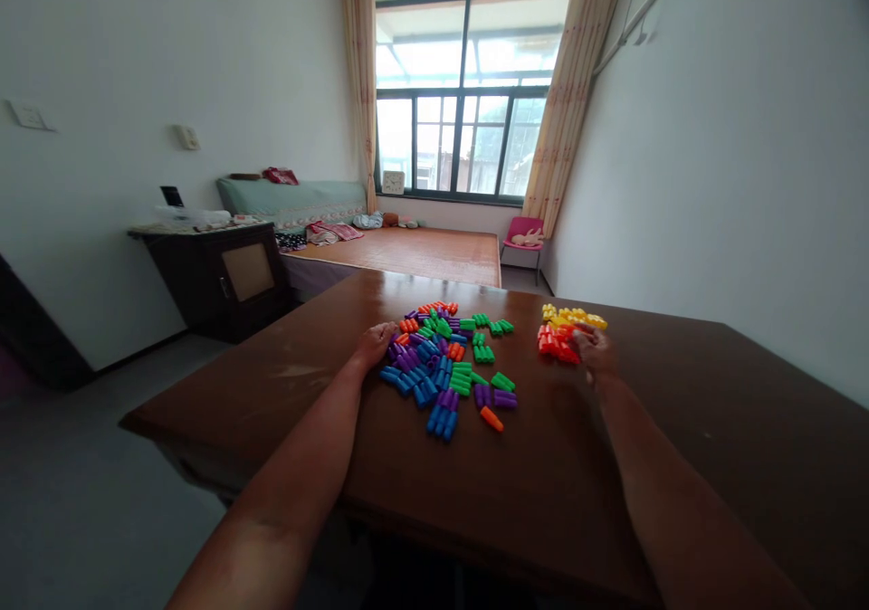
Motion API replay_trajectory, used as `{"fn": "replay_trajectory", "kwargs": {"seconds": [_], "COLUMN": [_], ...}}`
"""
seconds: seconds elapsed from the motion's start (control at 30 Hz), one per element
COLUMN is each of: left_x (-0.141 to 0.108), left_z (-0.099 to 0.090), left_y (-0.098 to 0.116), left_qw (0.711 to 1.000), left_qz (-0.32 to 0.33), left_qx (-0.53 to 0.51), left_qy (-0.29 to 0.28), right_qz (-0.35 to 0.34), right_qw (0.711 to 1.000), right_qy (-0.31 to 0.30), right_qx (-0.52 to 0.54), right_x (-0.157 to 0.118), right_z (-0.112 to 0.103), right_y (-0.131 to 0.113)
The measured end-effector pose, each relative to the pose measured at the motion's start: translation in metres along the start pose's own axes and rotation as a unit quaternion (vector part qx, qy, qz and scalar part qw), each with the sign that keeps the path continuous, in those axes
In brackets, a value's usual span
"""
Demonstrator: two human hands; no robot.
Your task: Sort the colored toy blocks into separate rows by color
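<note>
On the dark brown, polished wooden table (536, 474): a mixed heap (431, 352) of small, shiny plastic tubes, tapered and coloured blue, purple, green and orange, spreads out between a person's two bare arms.
Left hand (376, 343): against the left edge of the heap, fingers drawn together beside the outermost purple pieces; I cannot tell whether it grips one.
Right hand (595, 349): well to the right of the heap, fingers narrowed at the edge of a red group; whether a piece is pinched between them I cannot make out.
Bright red plastic tubes (557, 346): bunched together to the right of the heap, apart from it.
Yellow plastic tubes (576, 316): also right of the heap, just beyond the red ones.
Green plastic tubes (483, 354): a few short side-by-side rows, just off the heap's right side.
Purple plastic tubes (503, 398): lying just right of the heap's near part.
Single orange plastic tube (492, 419): on its side, near the heap's near right corner.
Beyond the heap: a low bed with a tan mat (427, 250), a wide dark-framed window (462, 94), and, farther right, a pink chair (524, 225) bearing a pale plush toy (528, 240).
</note>
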State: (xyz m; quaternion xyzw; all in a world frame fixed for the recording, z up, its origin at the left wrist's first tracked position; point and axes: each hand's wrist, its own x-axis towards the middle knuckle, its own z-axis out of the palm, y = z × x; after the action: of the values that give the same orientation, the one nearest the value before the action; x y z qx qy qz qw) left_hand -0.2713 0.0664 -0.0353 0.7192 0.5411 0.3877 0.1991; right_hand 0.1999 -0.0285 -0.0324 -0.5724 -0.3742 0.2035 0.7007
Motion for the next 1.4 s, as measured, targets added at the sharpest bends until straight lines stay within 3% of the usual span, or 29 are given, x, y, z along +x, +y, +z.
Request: {"fn": "replay_trajectory", "kwargs": {"seconds": [0.13,0.23,0.33,0.6,0.8,0.97,1.07,1.23,1.4], "left_x": [0.002,0.006,0.009,0.009,0.010,0.009,0.008,0.009,0.009], "left_z": [0.000,0.002,0.003,-0.001,-0.002,-0.003,-0.003,-0.002,-0.001], "left_y": [-0.005,-0.011,-0.014,-0.012,-0.012,-0.008,-0.006,-0.009,-0.009], "left_qw": [0.999,0.999,1.000,0.999,0.997,0.997,0.997,0.997,0.998], "left_qz": [0.016,0.017,0.006,0.011,0.002,-0.006,-0.004,-0.003,-0.006], "left_qx": [0.030,0.026,0.012,0.037,0.064,0.066,0.065,0.063,0.048], "left_qy": [-0.013,-0.014,-0.023,-0.021,-0.038,-0.040,-0.042,-0.039,-0.026], "right_qz": [0.003,0.030,0.047,-0.020,-0.057,-0.029,-0.041,-0.036,-0.034], "right_qw": [0.985,0.973,0.977,0.979,0.947,0.909,0.912,0.922,0.934], "right_qy": [0.164,0.213,0.191,0.121,0.062,0.043,0.042,0.095,0.074], "right_qx": [-0.045,-0.083,-0.082,-0.164,-0.309,-0.415,-0.407,-0.374,-0.348], "right_x": [0.021,0.026,0.024,0.021,0.017,0.006,0.007,0.013,0.012], "right_z": [-0.034,-0.049,-0.051,-0.038,-0.018,-0.004,-0.009,-0.026,-0.027], "right_y": [0.020,0.027,0.029,0.029,0.016,0.004,0.002,0.004,0.006]}}
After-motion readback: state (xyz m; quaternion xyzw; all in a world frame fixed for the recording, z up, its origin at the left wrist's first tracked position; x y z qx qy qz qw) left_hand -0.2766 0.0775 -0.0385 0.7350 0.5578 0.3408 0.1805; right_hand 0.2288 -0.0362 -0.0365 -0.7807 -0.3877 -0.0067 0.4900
